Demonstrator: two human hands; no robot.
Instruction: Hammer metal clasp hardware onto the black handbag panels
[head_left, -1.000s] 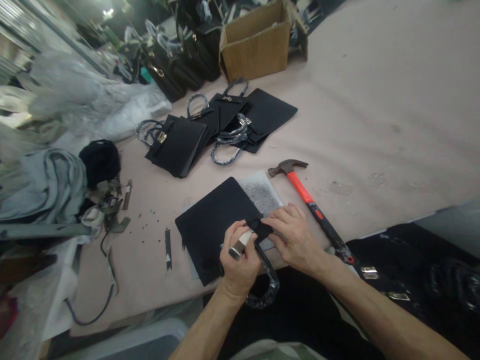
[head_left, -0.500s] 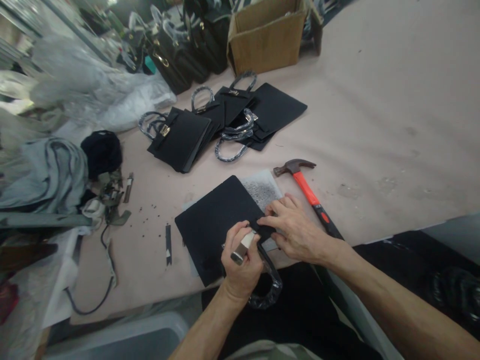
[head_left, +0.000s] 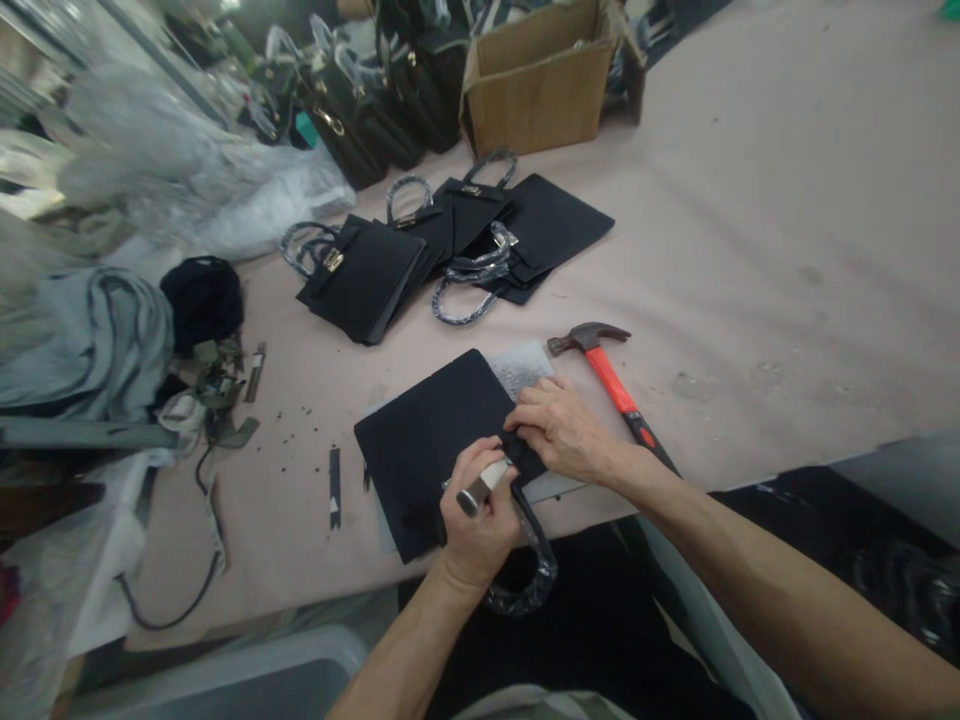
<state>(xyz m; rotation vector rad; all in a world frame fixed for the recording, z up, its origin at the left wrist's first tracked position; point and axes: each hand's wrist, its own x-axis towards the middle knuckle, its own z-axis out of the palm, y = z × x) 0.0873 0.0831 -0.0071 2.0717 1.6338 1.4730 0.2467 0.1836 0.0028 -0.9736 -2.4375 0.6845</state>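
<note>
Fingers (head_left: 466, 463) of left hand (head_left: 478, 530) curl around a tool (head_left: 482, 488); right hand (head_left: 561, 428) bunches over black panel (head_left: 439, 445), grip unclear.

I see a worktable (head_left: 765, 260) filling most of frame, pinkish-beige top, creased and scuffed, running off upper right. Metal rail (head_left: 169, 62) slants across upper left, blurred; pale grey bar (head_left: 82, 433) at mid-left. Light reads flat and dim on my end, brighter patches far left.

Panel (head_left: 435, 450) on slab (head_left: 519, 366), near edge of table (head_left: 750, 260); hammer (head_left: 609, 380) right; handled pieces (head_left: 371, 278) behind, box (head_left: 536, 105) behind those.
</note>
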